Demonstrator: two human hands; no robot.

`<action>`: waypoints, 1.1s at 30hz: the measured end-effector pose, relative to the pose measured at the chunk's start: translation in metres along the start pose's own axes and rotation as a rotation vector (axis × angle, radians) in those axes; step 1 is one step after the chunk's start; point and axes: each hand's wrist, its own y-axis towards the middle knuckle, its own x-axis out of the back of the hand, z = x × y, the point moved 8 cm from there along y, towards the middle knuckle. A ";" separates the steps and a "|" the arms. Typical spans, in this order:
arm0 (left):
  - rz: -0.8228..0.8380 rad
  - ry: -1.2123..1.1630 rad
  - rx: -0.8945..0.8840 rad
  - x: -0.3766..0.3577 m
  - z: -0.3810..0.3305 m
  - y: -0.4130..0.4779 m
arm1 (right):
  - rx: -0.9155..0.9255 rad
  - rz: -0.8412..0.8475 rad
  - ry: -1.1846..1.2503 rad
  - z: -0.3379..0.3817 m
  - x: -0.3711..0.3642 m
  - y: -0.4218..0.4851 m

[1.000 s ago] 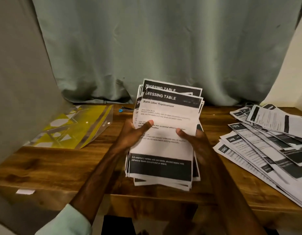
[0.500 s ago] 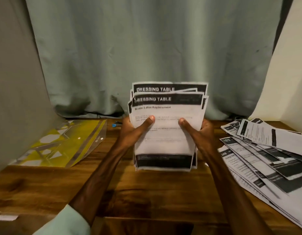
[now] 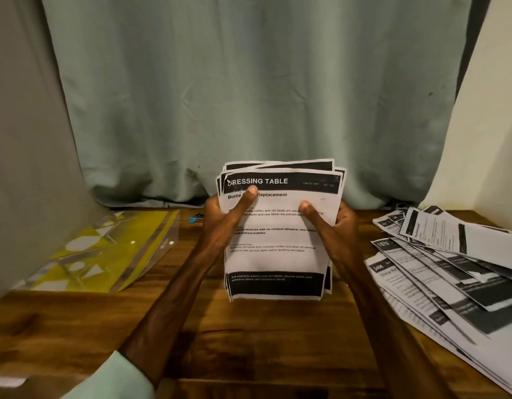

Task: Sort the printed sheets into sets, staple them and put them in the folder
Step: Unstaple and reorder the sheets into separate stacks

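A stack of printed sheets (image 3: 277, 260) headed "DRESSING TABLE" stands upright on its bottom edge over the middle of the wooden table (image 3: 249, 335). My left hand (image 3: 223, 223) grips its left side, thumb across the front page. My right hand (image 3: 332, 226) grips the right side the same way. A yellow patterned clear folder (image 3: 105, 254) lies flat at the left. More printed sheets (image 3: 450, 272) lie fanned out on the right. A small blue object (image 3: 195, 218), perhaps the stapler, shows behind my left hand, mostly hidden.
A pale green curtain (image 3: 249, 96) hangs along the table's back edge. A grey panel (image 3: 24, 168) closes the left side and a cream wall (image 3: 485, 139) the right. A white label (image 3: 7, 381) sticks to the table's front edge.
The stack has been lifted from leaning flat to standing upright, farther from me. Both thumbs have slid higher on the front page, and the sheets' edges look more even.
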 end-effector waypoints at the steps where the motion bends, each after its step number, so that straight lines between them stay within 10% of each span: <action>1: -0.027 0.000 -0.016 0.002 -0.005 0.002 | 0.019 -0.012 0.005 0.004 0.001 0.000; 23: -0.242 0.072 -0.192 0.006 -0.039 0.033 | 0.099 -0.398 0.002 0.045 0.012 0.040; 33: -0.144 0.034 -0.284 -0.008 -0.047 0.019 | 0.497 -0.487 -0.352 0.068 0.001 0.036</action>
